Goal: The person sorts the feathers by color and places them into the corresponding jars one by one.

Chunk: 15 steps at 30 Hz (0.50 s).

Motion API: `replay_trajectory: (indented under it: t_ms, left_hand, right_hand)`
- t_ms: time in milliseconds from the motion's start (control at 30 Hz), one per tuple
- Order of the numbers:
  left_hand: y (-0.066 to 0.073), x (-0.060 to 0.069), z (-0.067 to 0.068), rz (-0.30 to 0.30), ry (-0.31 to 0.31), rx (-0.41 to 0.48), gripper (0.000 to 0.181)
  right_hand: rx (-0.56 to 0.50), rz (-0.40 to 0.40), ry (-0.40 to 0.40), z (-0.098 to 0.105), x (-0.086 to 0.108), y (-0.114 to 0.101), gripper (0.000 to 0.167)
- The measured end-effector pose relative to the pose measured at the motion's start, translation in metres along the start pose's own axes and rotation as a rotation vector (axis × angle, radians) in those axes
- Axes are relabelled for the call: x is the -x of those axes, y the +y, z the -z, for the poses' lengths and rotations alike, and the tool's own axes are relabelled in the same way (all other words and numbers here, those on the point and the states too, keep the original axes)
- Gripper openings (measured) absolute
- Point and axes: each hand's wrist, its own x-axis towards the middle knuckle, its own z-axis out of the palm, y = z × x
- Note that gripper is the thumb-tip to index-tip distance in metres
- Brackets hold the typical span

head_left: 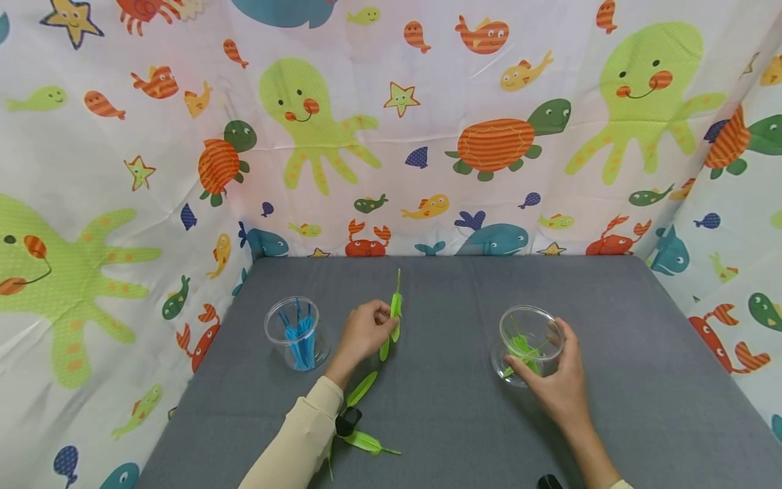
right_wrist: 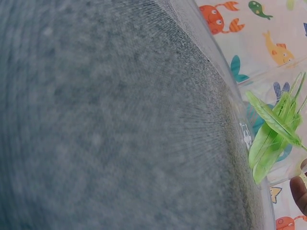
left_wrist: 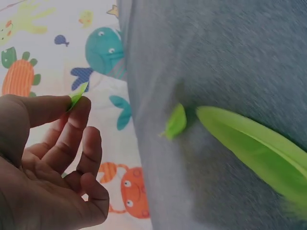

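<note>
My left hand (head_left: 366, 334) pinches a green feather (head_left: 396, 307) between thumb and index finger, above the table's middle. The left wrist view shows the feather's tip (left_wrist: 78, 96) in that pinch, with the other fingers loosely bent. Below this hand lie more green feathers, one (head_left: 362, 388) beside the wrist and another (head_left: 368, 443) nearer the front. On the right, my right hand (head_left: 563, 380) grips a clear plastic cup (head_left: 508, 370) by its side. Several green feathers (head_left: 522, 350) stand in it; the right wrist view shows these feathers (right_wrist: 276, 129) through the clear wall.
A second clear cup (head_left: 273, 337) with several blue feathers (head_left: 301, 341) stands at the table's left. The grey table (head_left: 452, 421) meets a sea-animal curtain (head_left: 427, 68) at its back and sides. A black wrist device (head_left: 348, 421) sits by the left sleeve.
</note>
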Motion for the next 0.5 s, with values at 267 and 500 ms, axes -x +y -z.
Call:
replay_trajectory:
  t_ms: [267, 500]
  left_hand:
    - [0.018, -0.003, -0.003, -0.048, -0.009, 0.142, 0.014]
    - [0.034, -0.006, -0.010, -0.060, -0.024, 0.225, 0.014]
  right_hand:
    - [0.005, -0.003, -0.006, 0.001, 0.000, 0.000, 0.117]
    - [0.007, -0.001, 0.006, -0.001, 0.000, 0.000, 0.117]
